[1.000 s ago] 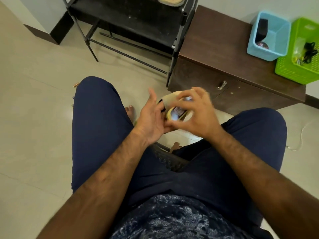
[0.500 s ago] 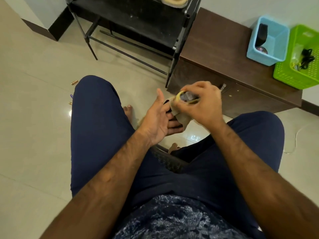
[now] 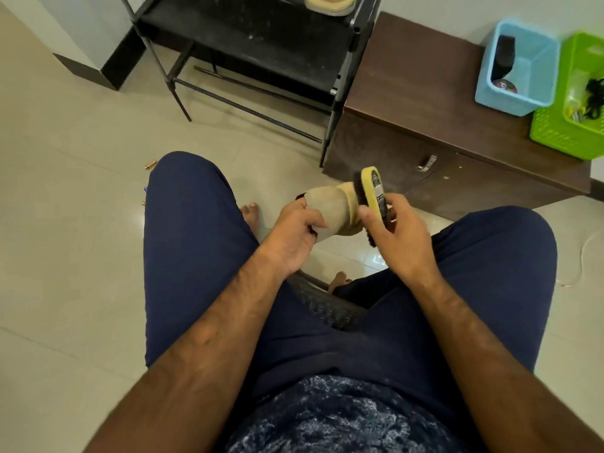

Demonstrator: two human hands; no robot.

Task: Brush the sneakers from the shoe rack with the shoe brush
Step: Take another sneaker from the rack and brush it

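Sneaker (image 3: 330, 207), tan and soft-looking, sits between the two hands above the floor, in front of the person's knees. The left hand (image 3: 294, 237) grips it at the opening end, fingers curled round the upper with the thumb on the outside. The pale sole edge points away from those fingers, toward the brush.

The right hand (image 3: 392, 237) is clamped on the shoe brush (image 3: 372, 191), thumb on one side of its yellow back and fingers wrapped round the other. The dark bristles face away from the palm and touch the sneaker's sole end.

I judge the sneaker light enough for one hand. Its upper looks like suede or cloth and would likely dent under a hard squeeze, so the firmer collar or sole rim is the better hold. The brush back looks stiff and easy to grip across its width.

Counted: one sneaker in hand and one brush. One more pale shoe (image 3: 327, 4) shows on the shoe rack (image 3: 261, 37), far beyond the fingertips and cut off by the frame, so I cannot tell whether it is the pair's mate.
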